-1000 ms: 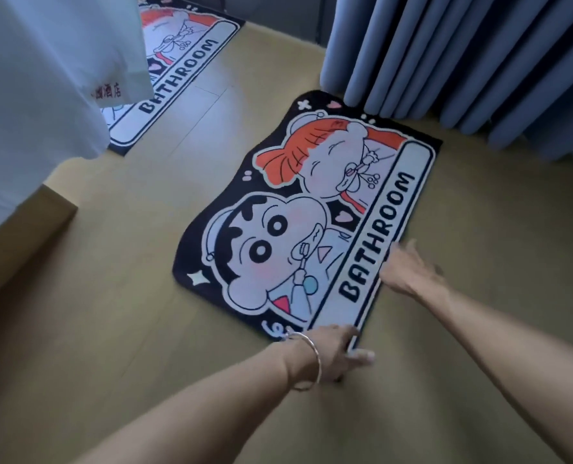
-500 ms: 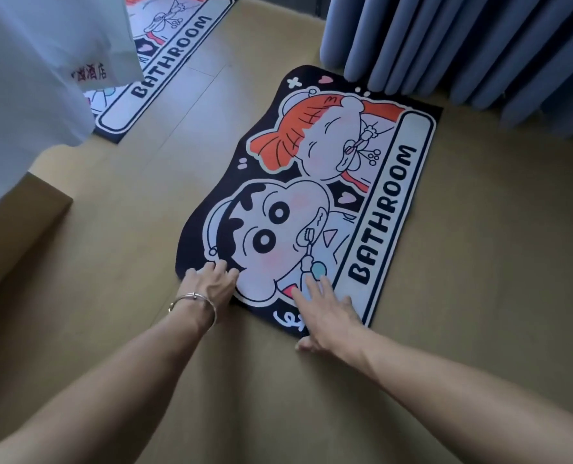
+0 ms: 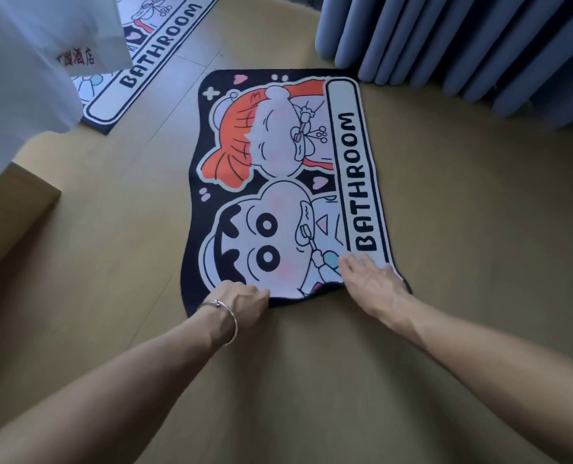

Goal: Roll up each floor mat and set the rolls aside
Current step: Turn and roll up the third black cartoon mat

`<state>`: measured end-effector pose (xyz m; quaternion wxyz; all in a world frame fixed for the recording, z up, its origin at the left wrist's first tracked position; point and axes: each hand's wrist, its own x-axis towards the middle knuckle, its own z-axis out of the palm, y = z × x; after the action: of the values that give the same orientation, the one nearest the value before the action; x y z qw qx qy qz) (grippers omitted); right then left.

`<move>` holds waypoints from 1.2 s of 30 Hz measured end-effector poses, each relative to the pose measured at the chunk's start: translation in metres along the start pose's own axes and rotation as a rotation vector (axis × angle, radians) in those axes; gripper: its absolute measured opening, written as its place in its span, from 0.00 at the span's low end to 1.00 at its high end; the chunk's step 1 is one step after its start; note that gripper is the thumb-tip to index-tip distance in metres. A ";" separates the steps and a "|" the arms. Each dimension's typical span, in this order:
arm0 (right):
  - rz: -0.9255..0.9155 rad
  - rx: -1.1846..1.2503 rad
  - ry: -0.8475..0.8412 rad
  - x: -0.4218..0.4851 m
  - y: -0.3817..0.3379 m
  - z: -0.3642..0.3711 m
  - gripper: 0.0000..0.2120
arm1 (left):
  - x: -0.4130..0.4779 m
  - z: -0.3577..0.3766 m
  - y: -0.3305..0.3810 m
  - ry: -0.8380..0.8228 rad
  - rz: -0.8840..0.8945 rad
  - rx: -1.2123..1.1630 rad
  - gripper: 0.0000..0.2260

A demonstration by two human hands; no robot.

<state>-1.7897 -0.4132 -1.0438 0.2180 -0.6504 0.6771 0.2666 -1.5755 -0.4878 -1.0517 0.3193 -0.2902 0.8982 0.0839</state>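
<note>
White fabric (image 3: 20, 61): hung in the upper left of the frame, red characters printed near its lower edge; part of a second mat is covered by it.
Second mat (image 3: 137, 65): laid flat at upper left, not yet rolled.
Left hand (image 3: 241, 303): curled closed on the near edge of the mat at lower centre; the edge appears pinched, probably so the roll can be started.
Floor mat (image 3: 278, 182): spread flat on the wooden floor (image 3: 462, 229) at centre, cartoon side up, "BATHROOM" down its right side; no roll is formed yet.
Right hand (image 3: 368, 279): laid open and flat on the near right corner, nothing gripped; the corner is judged to be steadied.
Curtain (image 3: 462, 38): hung at upper right, just beside the mat's far corner.
</note>
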 end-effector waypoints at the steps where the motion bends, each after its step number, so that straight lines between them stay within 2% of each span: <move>1: -0.024 -0.014 -0.026 -0.001 0.006 0.001 0.24 | -0.005 0.000 0.005 0.031 0.048 0.019 0.08; 4: -0.171 0.033 -0.098 -0.011 0.014 0.009 0.20 | -0.016 0.003 0.015 0.097 0.130 -0.003 0.11; 8: -0.309 0.013 0.014 -0.024 0.000 0.025 0.16 | -0.019 0.008 0.022 0.108 0.104 -0.064 0.12; 14: -0.315 0.001 0.157 -0.007 -0.010 0.037 0.14 | -0.010 0.003 0.038 0.053 0.036 -0.140 0.12; 19: -0.390 0.094 0.136 -0.002 -0.002 0.040 0.10 | -0.006 0.007 0.042 0.073 -0.009 -0.271 0.10; 24: -0.433 0.216 0.040 -0.009 0.001 0.053 0.09 | -0.011 0.019 0.040 0.012 0.082 -0.423 0.10; 26: -0.449 0.253 0.069 -0.017 -0.001 0.057 0.10 | -0.013 0.024 0.040 0.016 0.081 -0.459 0.11; 28: -0.419 0.318 0.107 -0.023 -0.001 0.055 0.05 | -0.010 0.026 0.039 0.052 0.035 -0.479 0.12; 30: -0.409 0.302 0.176 -0.022 0.000 0.051 0.05 | -0.006 0.030 0.039 0.104 -0.009 -0.488 0.13; 33: -0.432 0.185 0.277 -0.019 0.002 0.049 0.16 | -0.007 0.030 0.039 0.150 0.029 -0.410 0.15; 36: -0.462 0.126 0.345 -0.019 0.003 0.051 0.13 | -0.013 0.028 0.043 0.102 0.061 -0.253 0.15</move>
<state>-1.7938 -0.3652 -1.0702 0.1947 -0.8081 0.5535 0.0528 -1.5772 -0.4373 -1.0675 0.2311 -0.3045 0.9040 0.1915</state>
